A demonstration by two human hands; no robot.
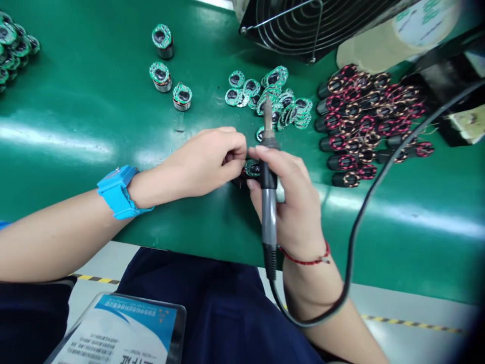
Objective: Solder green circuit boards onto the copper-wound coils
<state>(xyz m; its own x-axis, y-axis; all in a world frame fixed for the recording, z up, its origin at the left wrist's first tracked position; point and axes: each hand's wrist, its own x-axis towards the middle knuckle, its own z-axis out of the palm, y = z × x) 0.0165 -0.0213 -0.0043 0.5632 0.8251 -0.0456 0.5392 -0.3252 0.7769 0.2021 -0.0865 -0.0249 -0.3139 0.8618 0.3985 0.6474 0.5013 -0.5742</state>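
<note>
Worktop: a shiny green worktop (94, 101) is carrying the parts in separate groups, probably so that kinds aren't mixing.
Small coil piece: it is sitting between the hands, its round green board (250, 168) facing up; fingers are hiding the rest.
Left hand (206, 162): its bent fingertips are meeting at the piece's left edge; I cannot tell whether they are clamping it or a wire.
Right hand (295, 197): it is clamping a soldering iron (269, 217), while thumb and forefinger are reaching beside the piece, perhaps steadying it.
Iron tip: it is pointing away from the body, presumably sparing the fingers its heat.
Cable (359, 217): it is looping across the right forearm, apparently leaving slack.
Loose boards (290, 108): they are lying heaped just beyond the hands, seemingly for easy reach.
Coils (346, 162): they are crowding together at the right.
Three capped pieces (182, 97): they are standing apart at the left, boards upward.
Fan (288, 30): it is standing behind the heap, maybe for fumes.
</note>
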